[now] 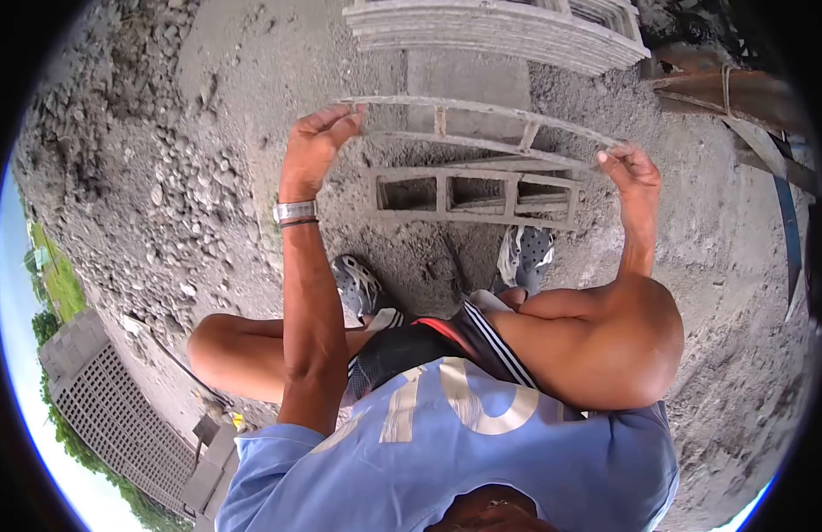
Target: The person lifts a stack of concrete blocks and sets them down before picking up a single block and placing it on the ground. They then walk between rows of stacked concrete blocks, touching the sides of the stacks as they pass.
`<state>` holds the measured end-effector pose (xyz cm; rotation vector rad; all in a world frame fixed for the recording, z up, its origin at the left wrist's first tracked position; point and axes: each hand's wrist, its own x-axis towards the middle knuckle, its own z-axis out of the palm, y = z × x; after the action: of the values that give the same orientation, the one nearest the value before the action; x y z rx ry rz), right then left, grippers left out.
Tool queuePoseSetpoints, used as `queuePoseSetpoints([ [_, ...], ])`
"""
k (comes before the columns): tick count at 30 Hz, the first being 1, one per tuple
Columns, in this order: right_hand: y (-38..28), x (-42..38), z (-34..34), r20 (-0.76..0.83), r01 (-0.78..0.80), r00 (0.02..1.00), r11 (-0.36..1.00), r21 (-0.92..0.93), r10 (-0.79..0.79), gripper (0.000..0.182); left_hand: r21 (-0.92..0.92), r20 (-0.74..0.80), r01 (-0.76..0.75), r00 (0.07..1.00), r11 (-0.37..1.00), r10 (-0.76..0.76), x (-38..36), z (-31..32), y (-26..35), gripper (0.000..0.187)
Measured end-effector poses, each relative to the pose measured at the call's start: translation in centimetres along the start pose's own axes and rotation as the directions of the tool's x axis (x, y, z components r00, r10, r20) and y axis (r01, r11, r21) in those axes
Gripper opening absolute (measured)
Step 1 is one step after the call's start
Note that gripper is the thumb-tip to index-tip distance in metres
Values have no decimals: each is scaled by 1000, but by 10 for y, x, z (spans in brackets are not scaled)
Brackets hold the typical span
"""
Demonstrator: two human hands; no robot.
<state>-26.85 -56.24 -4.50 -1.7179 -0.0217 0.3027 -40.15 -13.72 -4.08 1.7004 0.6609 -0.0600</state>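
My left hand (317, 142) grips the left end of a thin grey ladder-like frame (486, 108), thumb and fingers closed on it. At its right end my right hand (630, 168) is closed on the same frame. Short crossbars join its two long rails, and it is held raised above the ground. Just below it in view, nearer my feet, a similar grey frame (442, 193) with three rectangular openings lies on the ground. Beyond the held frame is a stack of the same kind of frames (495, 34), partly cut off at the top edge.
A flat grey slab (468, 75) lies between the stack and the held frame. Gravel (180, 191) covers the ground at left. Rusty metal pieces (730, 97) stand at the upper right. Stacked hollow blocks (127, 417) rise at the lower left. My shoes (356, 285) are close to the lying frame.
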Motion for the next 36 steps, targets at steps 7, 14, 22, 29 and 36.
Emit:
queuePoseSetpoints([
  [7,28,-46,-15,125,350,932,760,-547,-339,26,-208,3,2,1000,978,-1,-98,7,-58,55],
  [14,96,-108,-12,-64,69,993,943,-325,-95,37,203,-233,36,972,979,12,-117,51,-69,59],
  [22,102,-117,-5,-98,-38,995,969,-243,15,51,580,-208,252,965,774,-158,-123,64,-86,62],
  [29,83,-106,8,-210,-134,977,867,-480,35,31,660,-274,302,949,688,-154,-123,69,-70,49],
  [36,77,-96,19,-221,-126,975,795,-593,-10,25,784,-327,110,910,612,256,-108,64,-56,34],
])
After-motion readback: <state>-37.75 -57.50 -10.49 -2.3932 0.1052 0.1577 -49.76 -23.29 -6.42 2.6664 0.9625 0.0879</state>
